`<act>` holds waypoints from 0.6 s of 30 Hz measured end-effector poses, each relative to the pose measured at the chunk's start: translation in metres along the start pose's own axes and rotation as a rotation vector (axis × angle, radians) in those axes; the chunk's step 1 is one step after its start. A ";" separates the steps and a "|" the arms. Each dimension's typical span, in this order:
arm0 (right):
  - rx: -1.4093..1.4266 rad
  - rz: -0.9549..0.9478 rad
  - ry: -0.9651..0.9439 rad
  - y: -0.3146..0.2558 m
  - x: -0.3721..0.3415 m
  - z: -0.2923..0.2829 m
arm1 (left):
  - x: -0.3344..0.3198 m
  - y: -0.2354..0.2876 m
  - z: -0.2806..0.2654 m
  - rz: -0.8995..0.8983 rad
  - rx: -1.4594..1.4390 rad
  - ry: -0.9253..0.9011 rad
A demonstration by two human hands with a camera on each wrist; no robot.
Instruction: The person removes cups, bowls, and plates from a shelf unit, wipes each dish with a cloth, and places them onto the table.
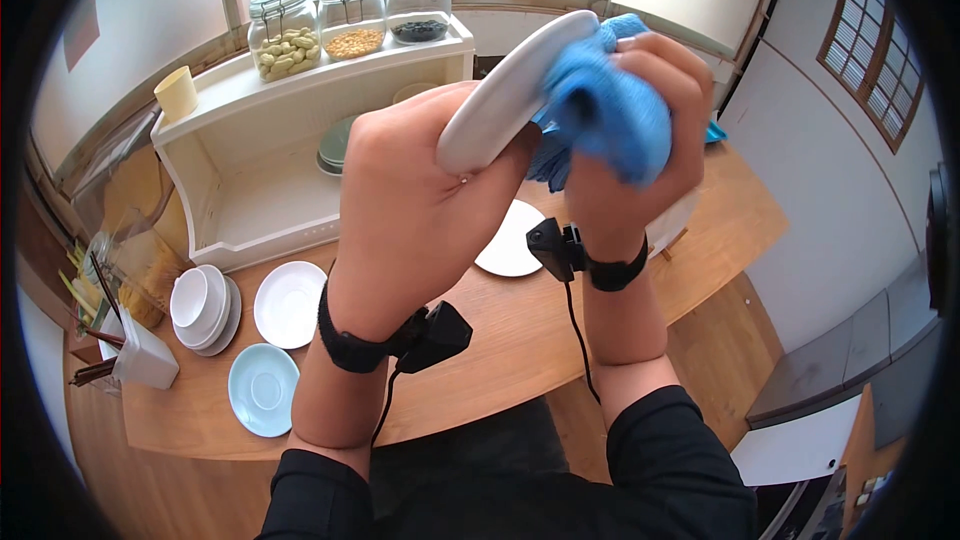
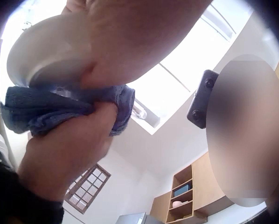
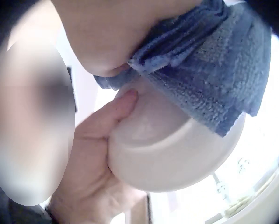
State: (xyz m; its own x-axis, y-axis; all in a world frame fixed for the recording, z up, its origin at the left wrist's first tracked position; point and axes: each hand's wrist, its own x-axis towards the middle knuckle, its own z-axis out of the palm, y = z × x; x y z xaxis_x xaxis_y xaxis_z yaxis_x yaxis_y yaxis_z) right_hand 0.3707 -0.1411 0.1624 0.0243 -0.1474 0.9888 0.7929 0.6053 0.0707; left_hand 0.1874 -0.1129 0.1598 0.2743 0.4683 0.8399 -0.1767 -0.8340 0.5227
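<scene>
A white plate (image 1: 505, 95) is held up on edge in front of the chest, above the table. The left hand (image 1: 415, 180) grips its near edge; in the right wrist view the left thumb lies on the face of the plate (image 3: 167, 163). A blue cloth (image 1: 610, 110) is bunched in the right hand (image 1: 650, 130), whose fingers curl round it against the plate's far side. In the left wrist view the cloth (image 2: 51, 109) lies along the plate's edge (image 2: 51, 46), and part of the plate is hidden by the left hand.
On the wooden table (image 1: 430, 400) are a light blue saucer (image 1: 263, 390), a white plate (image 1: 290, 304), stacked bowls (image 1: 198, 305), a utensil holder (image 1: 147, 355) and another white plate (image 1: 510, 240). Behind stands a white shelf (image 1: 270, 190) topped by glass jars (image 1: 352, 15) and a cream cup (image 1: 176, 94).
</scene>
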 end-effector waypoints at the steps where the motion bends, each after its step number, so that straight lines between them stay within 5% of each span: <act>1: -0.082 -0.138 -0.074 -0.020 0.004 -0.004 | 0.002 -0.004 -0.010 0.084 0.088 -0.085; 6: -0.098 -0.467 -0.078 -0.008 -0.002 -0.001 | 0.003 -0.015 -0.004 0.259 0.048 -0.086; 8: -0.046 -0.184 0.024 0.005 0.002 0.000 | 0.003 -0.014 -0.006 0.257 0.144 -0.066; 13: 0.177 0.230 -0.093 0.032 0.009 -0.021 | 0.004 -0.001 -0.021 0.129 0.041 -0.005; 18: 0.408 0.361 -0.073 0.019 0.009 -0.027 | 0.002 -0.013 -0.021 0.077 -0.187 0.046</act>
State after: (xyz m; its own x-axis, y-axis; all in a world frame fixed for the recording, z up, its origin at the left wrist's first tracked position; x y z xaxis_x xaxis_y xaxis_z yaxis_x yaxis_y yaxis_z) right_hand 0.4025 -0.1525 0.1691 0.1969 0.1716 0.9653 0.4415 0.8636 -0.2436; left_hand 0.1705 -0.0950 0.1579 0.2102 0.4219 0.8820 -0.3689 -0.8012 0.4711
